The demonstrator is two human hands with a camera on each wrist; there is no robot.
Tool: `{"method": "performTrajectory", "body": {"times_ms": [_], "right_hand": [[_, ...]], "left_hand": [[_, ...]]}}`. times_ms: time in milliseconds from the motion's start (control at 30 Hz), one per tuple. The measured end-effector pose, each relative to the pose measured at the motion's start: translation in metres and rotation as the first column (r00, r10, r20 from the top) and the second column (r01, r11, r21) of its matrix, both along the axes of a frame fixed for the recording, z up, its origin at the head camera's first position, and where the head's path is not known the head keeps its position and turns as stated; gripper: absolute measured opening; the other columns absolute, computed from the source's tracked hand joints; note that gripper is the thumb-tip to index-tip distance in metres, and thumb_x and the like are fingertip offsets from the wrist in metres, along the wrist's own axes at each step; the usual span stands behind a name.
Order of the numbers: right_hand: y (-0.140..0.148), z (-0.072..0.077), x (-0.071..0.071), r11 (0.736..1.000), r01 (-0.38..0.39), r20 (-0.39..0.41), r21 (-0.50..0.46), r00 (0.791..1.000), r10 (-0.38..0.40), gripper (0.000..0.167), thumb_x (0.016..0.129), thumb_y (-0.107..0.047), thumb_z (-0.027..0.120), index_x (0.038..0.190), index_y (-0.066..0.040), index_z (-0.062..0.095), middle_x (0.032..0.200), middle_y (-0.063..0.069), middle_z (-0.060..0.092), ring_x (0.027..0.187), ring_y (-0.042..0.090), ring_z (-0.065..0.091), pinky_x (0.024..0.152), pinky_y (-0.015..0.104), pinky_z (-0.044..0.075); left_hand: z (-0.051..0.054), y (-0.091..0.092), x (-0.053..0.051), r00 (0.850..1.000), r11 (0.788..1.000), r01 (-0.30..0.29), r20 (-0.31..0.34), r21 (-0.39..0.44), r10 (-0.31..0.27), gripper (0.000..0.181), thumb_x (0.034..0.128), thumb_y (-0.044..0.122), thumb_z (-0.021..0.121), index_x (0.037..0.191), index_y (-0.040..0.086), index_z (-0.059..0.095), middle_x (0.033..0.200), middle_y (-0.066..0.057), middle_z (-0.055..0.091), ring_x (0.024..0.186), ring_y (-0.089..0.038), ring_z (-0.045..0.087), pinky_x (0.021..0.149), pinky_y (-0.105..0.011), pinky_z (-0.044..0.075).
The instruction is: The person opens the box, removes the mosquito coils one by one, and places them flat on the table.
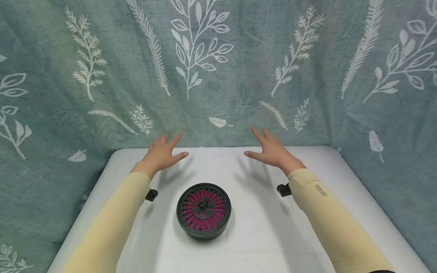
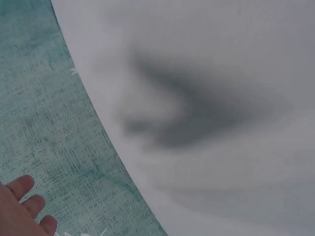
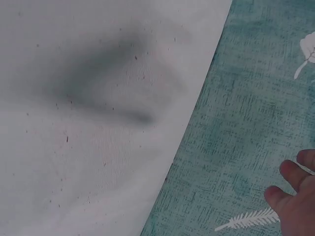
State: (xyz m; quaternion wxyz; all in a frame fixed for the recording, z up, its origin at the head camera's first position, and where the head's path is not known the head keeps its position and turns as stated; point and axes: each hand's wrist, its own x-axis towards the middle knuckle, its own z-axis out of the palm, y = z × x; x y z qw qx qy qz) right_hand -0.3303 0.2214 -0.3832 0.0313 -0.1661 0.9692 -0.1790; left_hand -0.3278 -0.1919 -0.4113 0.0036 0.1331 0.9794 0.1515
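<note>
My left hand (image 1: pixel 160 155) hangs above the far left part of the white table, fingers spread and holding nothing. Over the far right part, my right hand (image 1: pixel 272 150) is likewise spread and bare. Between the forearms, nearer to me, a round black container (image 1: pixel 203 211) stands on the table. Its slotted lid has a small loop at the centre, and bright pink shows through the slots. Neither hand touches it. In the left wrist view, left fingertips (image 2: pixel 33 205) show at the lower left; right fingers (image 3: pixel 294 175) show at the lower right of the right wrist view.
The white table (image 1: pixel 218 170) has rounded far corners. Green-blue cloth with white leaf prints (image 1: pixel 239 76) hangs behind it and along both sides. Shadows of both arms fall on the tabletop. A small black device (image 1: pixel 284 190) sits at the right wrist, another (image 1: pixel 151 195) at the left.
</note>
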Motion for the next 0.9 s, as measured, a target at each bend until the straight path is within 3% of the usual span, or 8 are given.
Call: {"method": "performTrajectory", "body": {"times_ms": [200,267,600,900], "right_hand": [[-0.004,-0.003,0.018,0.996,-0.034,-0.008,-0.083,0.999,0.033,0.098,0.086,-0.069,0.059,0.159,-0.033,0.005,0.162,0.020,0.007,0.146,0.044,0.009,0.110,0.074,0.024],[-0.006,-0.005,0.027,0.993,-0.048,-0.007,-0.111,0.999,0.047,0.097,0.086,-0.067,0.061,0.160,-0.031,0.010,0.162,0.018,0.010,0.147,0.041,0.011,0.111,0.071,0.026],[-0.021,-0.025,0.065,0.974,-0.148,-0.009,-0.171,0.989,0.148,0.087,0.088,-0.062,0.063,0.158,-0.030,0.021,0.162,0.010,0.018,0.147,0.032,0.021,0.114,0.060,0.033],[-0.024,-0.051,0.094,0.948,-0.179,0.002,-0.264,0.982,0.187,0.083,0.088,-0.055,0.068,0.156,-0.029,0.028,0.159,0.006,0.028,0.141,0.028,0.033,0.113,0.053,0.037]], "left_hand": [[-0.011,-0.007,0.015,0.999,0.991,0.027,0.018,0.129,-0.030,0.086,0.0864,0.078,0.044,0.157,0.044,0.010,0.158,-0.016,0.018,0.140,-0.042,0.029,0.103,-0.069,0.039],[-0.015,-0.009,0.021,0.999,0.984,0.041,0.022,0.171,-0.045,0.085,0.0873,0.077,0.045,0.157,0.043,0.011,0.158,-0.014,0.019,0.139,-0.040,0.030,0.101,-0.068,0.042],[-0.031,-0.011,0.058,0.998,0.947,0.055,0.006,0.317,-0.060,0.079,0.0899,0.072,0.049,0.156,0.036,0.025,0.155,-0.010,0.026,0.141,-0.035,0.028,0.105,-0.065,0.040],[-0.050,-0.005,0.086,0.996,0.913,0.092,-0.046,0.398,-0.080,0.071,0.0917,0.067,0.052,0.153,0.036,0.034,0.149,-0.004,0.035,0.136,-0.029,0.038,0.108,-0.058,0.041]]}}
